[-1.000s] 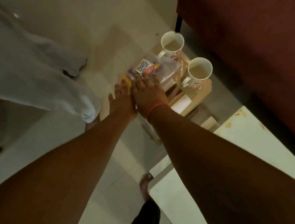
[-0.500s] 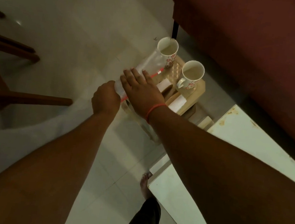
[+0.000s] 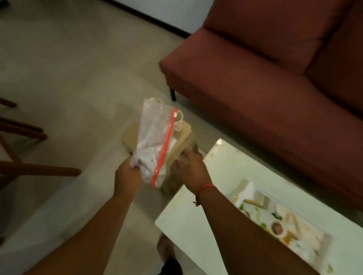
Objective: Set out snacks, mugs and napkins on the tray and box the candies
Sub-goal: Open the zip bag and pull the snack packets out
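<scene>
Tray [image 3: 185, 132] of pale wood, a low rectangular piece, sits on the light tiled floor [image 3: 70, 68] in the middle of the scene, just left of the white glossy table [image 3: 228, 172] and near the front edge of the dark red upholstered sofa [image 3: 284, 81] that fills the far right. Brown wooden chair legs [image 3: 14, 165] cross the left edge. On the table's near right part lies a blurred printed sheet or pack with green and orange marks [image 3: 279, 225]. A clear plastic zip bag with a red-orange seal strip [image 3: 153, 138] hangs in the air over the tray, hiding most of it; something white and crumpled shows inside. One white mug with a small red pattern [image 3: 179, 120] peeks out behind the bag's far right edge, standing on the tray. The left hand [image 3: 127, 176] is clenched on the bag's near lower corner. The right hand [image 3: 191, 168], a red thread at its wrist, has its fingers curled at the tray's near right edge; blur keeps me from telling whether they grip it.
</scene>
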Demonstrator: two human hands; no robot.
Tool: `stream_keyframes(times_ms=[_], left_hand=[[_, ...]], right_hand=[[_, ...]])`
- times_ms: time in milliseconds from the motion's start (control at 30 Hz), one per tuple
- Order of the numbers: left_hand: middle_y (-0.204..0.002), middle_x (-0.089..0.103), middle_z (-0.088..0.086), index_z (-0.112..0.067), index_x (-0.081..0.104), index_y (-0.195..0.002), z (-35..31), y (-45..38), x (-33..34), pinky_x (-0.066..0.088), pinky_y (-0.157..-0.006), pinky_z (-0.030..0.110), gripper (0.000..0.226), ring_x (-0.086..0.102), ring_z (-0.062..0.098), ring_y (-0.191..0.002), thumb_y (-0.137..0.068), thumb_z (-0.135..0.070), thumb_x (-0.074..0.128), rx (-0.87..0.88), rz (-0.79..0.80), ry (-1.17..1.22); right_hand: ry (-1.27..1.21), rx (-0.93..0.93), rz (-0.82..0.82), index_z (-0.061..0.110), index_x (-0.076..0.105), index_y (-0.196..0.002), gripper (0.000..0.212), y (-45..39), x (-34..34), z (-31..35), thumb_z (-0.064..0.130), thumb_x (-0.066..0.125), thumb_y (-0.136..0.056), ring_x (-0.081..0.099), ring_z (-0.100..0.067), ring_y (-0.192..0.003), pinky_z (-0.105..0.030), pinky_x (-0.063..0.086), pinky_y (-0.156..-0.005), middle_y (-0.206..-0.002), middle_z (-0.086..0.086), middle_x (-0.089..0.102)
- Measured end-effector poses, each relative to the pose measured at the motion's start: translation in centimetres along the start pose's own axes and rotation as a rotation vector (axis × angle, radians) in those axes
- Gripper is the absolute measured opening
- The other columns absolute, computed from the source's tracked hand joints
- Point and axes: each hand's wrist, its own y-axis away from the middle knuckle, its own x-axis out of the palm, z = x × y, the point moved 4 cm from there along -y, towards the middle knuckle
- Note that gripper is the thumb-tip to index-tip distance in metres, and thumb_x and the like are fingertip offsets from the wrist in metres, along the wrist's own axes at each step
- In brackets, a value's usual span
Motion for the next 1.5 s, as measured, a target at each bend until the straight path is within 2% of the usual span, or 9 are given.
stream_keyframes(times_ms=[167,333,467,600,733,900,1000,1200,1500], left_hand=[[-0.089,0.063,0.012,-0.010,0.063,-0.099,-2.8,15.6,9.8,0.058,-0.069,0.035,0.020,0.063,0.031,-0.084,-0.097,0.000,0.046,-0.161,0.392,0.313],[-0.103,0.067,0.011,-0.006,0.063,-0.111,-4.6,28.7,17.3,0.059,-0.069,0.036,0.020,0.067,0.021,-0.083,-0.097,-0.004,0.049,-0.230,0.674,0.286],[-0.117,0.067,0.016,-0.004,0.063,-0.118,-7.7,35.3,20.3,0.061,-0.078,0.034,0.024,0.067,0.028,-0.103,-0.099,-0.014,0.052,-0.330,0.422,0.426],[-0.109,0.069,0.013,-0.012,0.064,-0.109,-8.8,39.7,22.2,0.061,-0.059,0.034,0.016,0.069,0.026,-0.092,-0.100,-0.019,0.054,-0.207,0.902,0.108],[-0.115,0.066,0.013,-0.012,0.059,-0.112,-9.6,41.1,22.5,0.061,-0.070,0.038,0.016,0.068,0.026,-0.095,-0.098,-0.020,0.056,-0.033,1.003,-0.035],[-0.099,0.066,0.012,-0.011,0.059,-0.110,-11.8,42.7,23.1,0.060,-0.060,0.038,0.024,0.064,0.027,-0.082,-0.094,-0.028,0.064,-0.223,0.985,-0.299],[-0.114,0.062,0.009,-0.019,0.058,-0.097,-13.1,42.5,22.9,0.054,-0.054,0.033,0.012,0.059,0.023,-0.083,-0.094,-0.029,0.063,-0.081,0.956,-0.405],[-0.112,0.066,-0.001,-0.027,0.061,-0.103,-17.0,41.5,21.6,0.052,-0.097,0.041,0.013,0.061,0.017,-0.105,-0.100,-0.029,0.049,0.416,0.940,-0.135],[-0.106,0.065,-0.012,-0.036,0.058,-0.104,-20.2,42.9,20.2,0.048,-0.070,0.009,0.010,0.062,0.001,-0.096,-0.099,-0.028,0.053,0.755,0.998,-0.061]], right_hand=[[-0.211,0.106,-0.191,0.010,0.064,-0.115,0.035,12.0,-9.7,-8.5,0.039,0.054,-0.099,0.061,-0.023,-0.110,-0.027,0.042,-0.088,-0.117,-0.006,0.066],[-0.286,0.216,-0.426,0.012,0.069,-0.102,0.018,23.0,-17.2,-16.5,0.026,0.061,-0.096,0.061,-0.021,-0.096,-0.032,0.049,-0.086,-0.104,-0.007,0.067],[-0.440,0.302,-0.529,0.013,0.067,-0.099,0.013,29.6,-21.0,-20.5,0.021,0.058,-0.096,0.065,-0.023,-0.092,-0.028,0.053,-0.079,-0.096,-0.004,0.070],[-0.513,0.296,-0.657,0.008,0.066,-0.095,0.013,33.9,-23.9,-22.1,0.019,0.058,-0.096,0.065,-0.029,-0.093,-0.045,0.056,-0.089,-0.096,-0.010,0.070],[-0.604,0.209,-0.740,0.016,0.064,-0.090,0.007,36.8,-25.9,-21.8,0.021,0.061,-0.095,0.065,-0.024,-0.091,-0.038,0.060,-0.082,-0.109,-0.004,0.061],[-0.735,0.115,-0.743,0.006,0.063,-0.087,0.012,38.3,-27.1,-20.1,0.014,0.060,-0.095,0.067,-0.027,-0.088,-0.034,0.062,-0.072,-0.094,-0.010,0.068],[-0.612,0.108,-0.812,0.006,0.063,-0.082,0.015,38.1,-28.1,-18.6,0.015,0.062,-0.094,0.066,-0.020,-0.076,-0.035,0.061,-0.077,-0.079,-0.005,0.067],[-0.542,0.103,-0.882,0.007,0.066,-0.083,0.014,36.9,-28.2,-16.5,0.019,0.068,-0.091,0.068,-0.017,-0.072,-0.035,0.060,-0.078,-0.075,-0.003,0.069],[-0.704,0.119,-0.916,0.004,0.068,-0.087,0.019,34.9,-28.4,-14.8,0.022,0.065,-0.094,0.071,-0.023,-0.077,-0.036,0.062,-0.076,-0.082,-0.012,0.072]])
